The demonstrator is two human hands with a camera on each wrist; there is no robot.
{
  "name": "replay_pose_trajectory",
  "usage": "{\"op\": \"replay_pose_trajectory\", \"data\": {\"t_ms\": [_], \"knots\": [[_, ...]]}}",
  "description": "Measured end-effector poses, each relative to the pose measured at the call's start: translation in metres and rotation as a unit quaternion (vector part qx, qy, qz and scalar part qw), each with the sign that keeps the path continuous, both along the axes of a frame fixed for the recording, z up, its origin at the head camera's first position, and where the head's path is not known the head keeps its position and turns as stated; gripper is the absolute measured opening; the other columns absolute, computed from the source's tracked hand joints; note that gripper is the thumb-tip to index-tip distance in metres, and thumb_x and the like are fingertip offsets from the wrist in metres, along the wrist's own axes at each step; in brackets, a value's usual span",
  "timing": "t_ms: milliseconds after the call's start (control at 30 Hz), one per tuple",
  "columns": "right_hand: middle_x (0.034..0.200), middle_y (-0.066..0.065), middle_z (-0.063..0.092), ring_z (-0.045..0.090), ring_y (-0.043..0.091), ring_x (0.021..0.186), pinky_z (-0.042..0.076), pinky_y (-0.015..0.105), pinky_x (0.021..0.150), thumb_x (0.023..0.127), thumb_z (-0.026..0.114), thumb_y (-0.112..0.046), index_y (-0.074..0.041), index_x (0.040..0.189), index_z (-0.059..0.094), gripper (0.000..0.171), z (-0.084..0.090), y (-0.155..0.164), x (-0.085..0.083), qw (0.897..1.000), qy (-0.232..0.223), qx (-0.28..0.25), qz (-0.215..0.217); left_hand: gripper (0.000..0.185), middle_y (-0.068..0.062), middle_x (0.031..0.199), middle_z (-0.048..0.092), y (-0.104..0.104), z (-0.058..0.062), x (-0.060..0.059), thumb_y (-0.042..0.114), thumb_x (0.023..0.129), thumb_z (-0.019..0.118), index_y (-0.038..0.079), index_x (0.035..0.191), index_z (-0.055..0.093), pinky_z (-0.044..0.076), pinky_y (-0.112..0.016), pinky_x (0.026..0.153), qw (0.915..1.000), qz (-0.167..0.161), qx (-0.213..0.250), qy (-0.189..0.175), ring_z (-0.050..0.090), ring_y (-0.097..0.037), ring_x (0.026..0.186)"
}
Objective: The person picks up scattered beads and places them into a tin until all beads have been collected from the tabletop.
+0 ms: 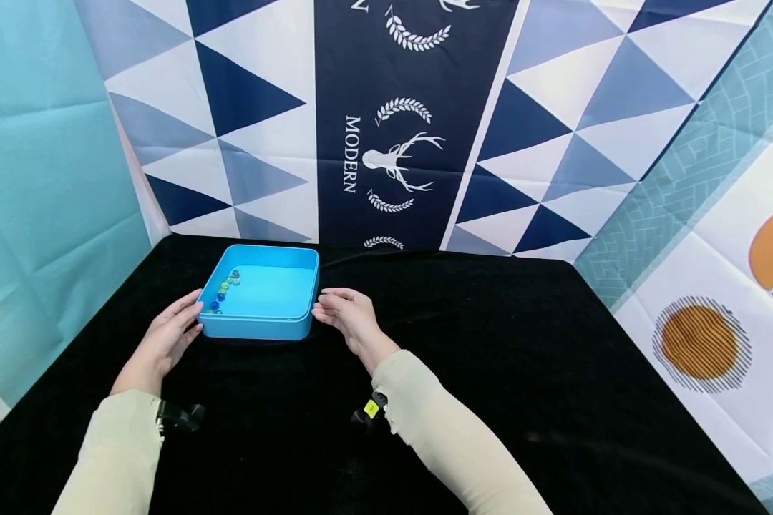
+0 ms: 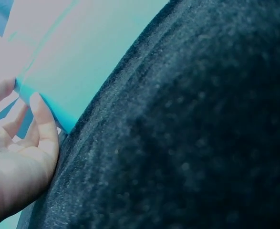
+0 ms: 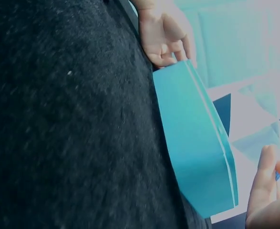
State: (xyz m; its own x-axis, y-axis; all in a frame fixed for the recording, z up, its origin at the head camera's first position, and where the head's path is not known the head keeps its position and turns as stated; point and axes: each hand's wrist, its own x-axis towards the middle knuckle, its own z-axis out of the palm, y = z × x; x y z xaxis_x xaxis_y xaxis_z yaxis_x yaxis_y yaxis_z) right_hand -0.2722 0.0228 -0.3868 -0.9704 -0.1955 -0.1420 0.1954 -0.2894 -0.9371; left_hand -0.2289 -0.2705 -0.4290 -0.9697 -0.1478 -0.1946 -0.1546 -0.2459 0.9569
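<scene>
A shallow blue square box point(image 1: 253, 327) stands on the black cloth. Along its left inner side lie several glass marbles point(image 1: 221, 296), some blue, others yellowish green or clear. My left hand point(image 1: 167, 335) touches the box's left wall, its fingers fairly straight near the front corner. At the right wall is my right hand point(image 1: 351, 318), its fingers bent close beside the rim. In the right wrist view, thumb and fingers pinch a small blue thing point(image 3: 277, 175), mostly hidden, that looks like a blue marble.
Black velvety cloth point(image 1: 477, 372) covers the table. Behind it hangs a backdrop point(image 1: 399, 143) with triangles and deer heads; a pale teal sheet point(image 1: 39, 179) hangs on the left, and a patterned sheet point(image 1: 702, 243) on the right.
</scene>
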Motion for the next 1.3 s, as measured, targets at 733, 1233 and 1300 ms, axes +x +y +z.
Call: {"op": "replay_pose_trajectory", "data": {"t_ms": [733, 1233, 1300], "knots": [[0.074, 0.011, 0.065, 0.064, 0.014, 0.064, 0.054, 0.027, 0.066, 0.082, 0.063, 0.007, 0.01, 0.116, 0.058, 0.035, 0.0, -0.036, -0.006, 1.0, 0.001, 0.011, 0.028, 0.072, -0.002, 0.151, 0.022, -0.001, 0.004, -0.001, 0.036, 0.089, 0.062, 0.016, 0.148, 0.025, 0.043, -0.013, 0.077, 1.0, -0.003, -0.002, -0.005, 0.04, -0.007, 0.108], [0.079, 0.012, 0.066, 0.065, 0.015, 0.066, 0.053, 0.027, 0.067, 0.083, 0.062, 0.001, 0.006, 0.113, 0.062, 0.03, -0.002, -0.028, -0.002, 1.0, 0.001, 0.007, 0.014, 0.071, -0.002, 0.154, 0.015, 0.001, 0.006, -0.001, 0.035, 0.09, 0.061, 0.017, 0.149, 0.024, 0.043, -0.012, 0.077, 0.9999, -0.004, 0.0, -0.014, 0.034, -0.012, 0.118], [0.079, 0.012, 0.066, 0.064, 0.015, 0.066, 0.053, 0.027, 0.067, 0.083, 0.061, 0.001, 0.006, 0.113, 0.062, 0.03, -0.003, -0.025, 0.0, 1.0, 0.005, 0.007, 0.016, 0.072, -0.002, 0.154, 0.015, 0.001, 0.005, 0.0, 0.036, 0.09, 0.061, 0.018, 0.149, 0.024, 0.043, -0.012, 0.077, 0.9999, -0.005, -0.004, -0.014, 0.034, -0.012, 0.119]]}}
